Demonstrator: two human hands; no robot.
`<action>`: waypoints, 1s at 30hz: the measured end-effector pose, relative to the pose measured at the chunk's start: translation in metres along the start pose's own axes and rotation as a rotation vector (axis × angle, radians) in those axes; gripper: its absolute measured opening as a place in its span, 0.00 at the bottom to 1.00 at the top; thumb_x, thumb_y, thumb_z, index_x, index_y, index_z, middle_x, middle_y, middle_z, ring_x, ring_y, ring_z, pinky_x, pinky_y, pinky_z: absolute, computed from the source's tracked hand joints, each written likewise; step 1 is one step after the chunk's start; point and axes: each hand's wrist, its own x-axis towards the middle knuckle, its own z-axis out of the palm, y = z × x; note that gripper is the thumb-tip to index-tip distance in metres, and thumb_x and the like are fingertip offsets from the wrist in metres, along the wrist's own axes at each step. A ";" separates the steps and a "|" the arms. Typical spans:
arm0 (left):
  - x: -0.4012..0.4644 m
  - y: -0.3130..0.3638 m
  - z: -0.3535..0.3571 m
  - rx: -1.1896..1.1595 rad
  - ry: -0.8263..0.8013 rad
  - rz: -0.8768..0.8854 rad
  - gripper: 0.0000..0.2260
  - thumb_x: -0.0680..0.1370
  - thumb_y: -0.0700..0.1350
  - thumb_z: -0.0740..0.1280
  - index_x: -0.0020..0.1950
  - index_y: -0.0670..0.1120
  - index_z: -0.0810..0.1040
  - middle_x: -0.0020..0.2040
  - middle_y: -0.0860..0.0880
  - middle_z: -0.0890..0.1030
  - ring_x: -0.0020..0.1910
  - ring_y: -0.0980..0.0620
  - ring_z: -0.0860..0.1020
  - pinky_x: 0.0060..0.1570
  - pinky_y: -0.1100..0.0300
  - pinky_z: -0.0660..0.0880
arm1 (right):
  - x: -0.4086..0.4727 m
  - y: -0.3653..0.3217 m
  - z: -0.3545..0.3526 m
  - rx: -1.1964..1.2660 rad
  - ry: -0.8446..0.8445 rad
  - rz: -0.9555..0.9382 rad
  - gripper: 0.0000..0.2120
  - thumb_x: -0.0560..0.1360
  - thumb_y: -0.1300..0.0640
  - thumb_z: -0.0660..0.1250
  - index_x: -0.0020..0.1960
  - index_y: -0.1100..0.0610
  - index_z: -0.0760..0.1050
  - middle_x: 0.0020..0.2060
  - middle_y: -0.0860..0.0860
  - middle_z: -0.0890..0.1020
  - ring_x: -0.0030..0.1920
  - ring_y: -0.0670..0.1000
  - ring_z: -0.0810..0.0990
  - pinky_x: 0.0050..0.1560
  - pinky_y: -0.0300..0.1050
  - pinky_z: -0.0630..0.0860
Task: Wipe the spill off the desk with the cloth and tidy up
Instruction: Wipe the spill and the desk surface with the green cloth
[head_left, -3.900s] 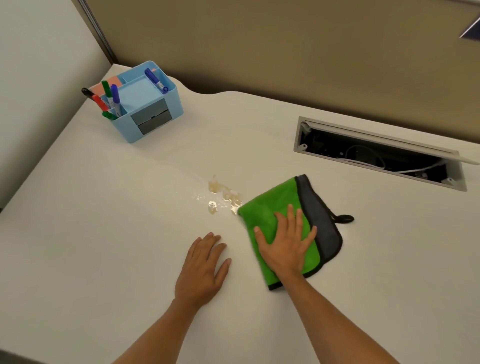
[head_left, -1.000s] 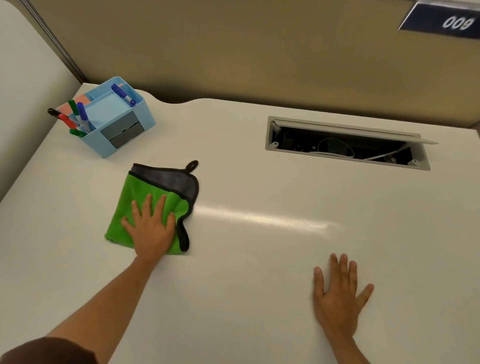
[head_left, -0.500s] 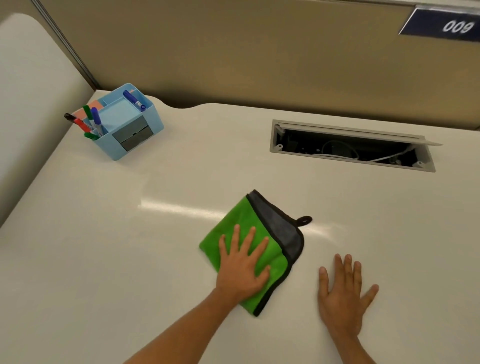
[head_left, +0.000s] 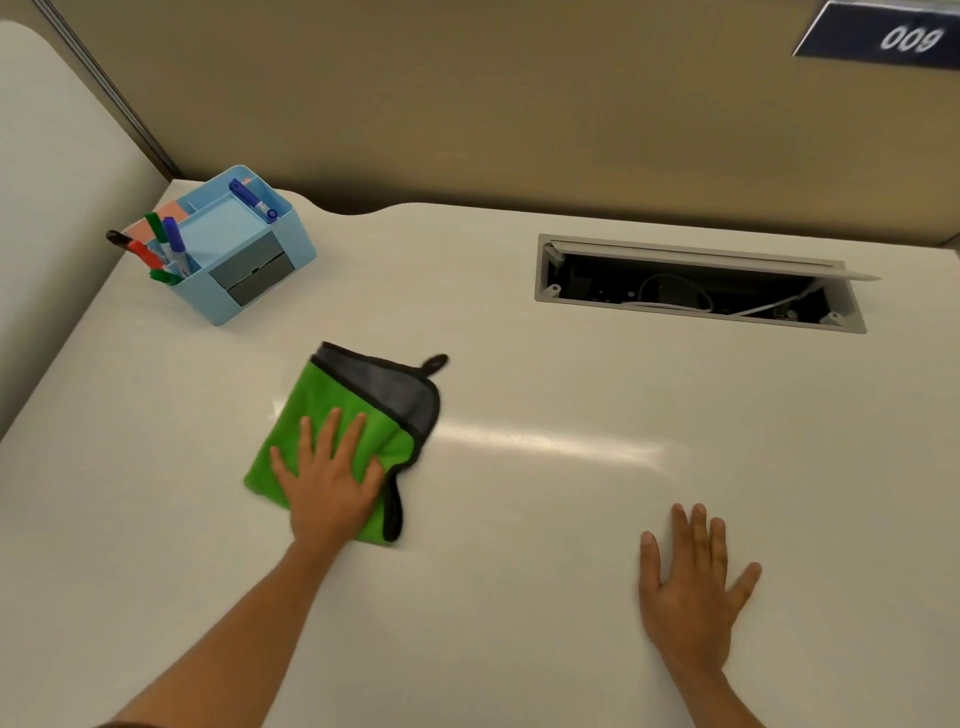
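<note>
Blue organizer (head_left: 244, 260) holds markers (head_left: 171, 244); left hand (head_left: 327, 483) flat on cloth (head_left: 332, 400), right hand (head_left: 691, 592) flat, released.

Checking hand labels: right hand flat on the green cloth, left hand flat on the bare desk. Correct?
Hands are swapped. The head view shows the left hand flat on the green cloth, and the right hand flat on the bare desk.

Left hand (head_left: 327, 493) on cloth (head_left: 332, 410), organizer (head_left: 244, 260) behind-left, right hand (head_left: 691, 592) well right on desk (head_left: 519, 519).
</note>
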 end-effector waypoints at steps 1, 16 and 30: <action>0.010 -0.006 -0.001 0.004 -0.009 -0.036 0.30 0.73 0.64 0.53 0.74 0.55 0.68 0.76 0.46 0.65 0.77 0.39 0.58 0.70 0.31 0.45 | 0.000 0.000 0.001 -0.004 -0.004 0.003 0.33 0.77 0.37 0.42 0.78 0.52 0.58 0.78 0.51 0.59 0.79 0.51 0.51 0.75 0.67 0.41; 0.109 0.006 0.008 0.120 -0.167 0.066 0.34 0.73 0.74 0.41 0.77 0.66 0.44 0.81 0.49 0.47 0.78 0.41 0.41 0.69 0.32 0.34 | 0.003 -0.008 -0.002 0.025 -0.020 0.082 0.30 0.77 0.40 0.51 0.76 0.50 0.62 0.77 0.49 0.61 0.78 0.50 0.55 0.75 0.66 0.40; 0.078 0.143 0.040 0.194 -0.254 0.619 0.33 0.74 0.73 0.42 0.77 0.65 0.41 0.81 0.48 0.46 0.77 0.38 0.36 0.68 0.29 0.34 | 0.006 -0.009 -0.003 0.040 -0.018 0.073 0.32 0.75 0.38 0.48 0.75 0.50 0.63 0.76 0.49 0.62 0.77 0.51 0.56 0.75 0.65 0.40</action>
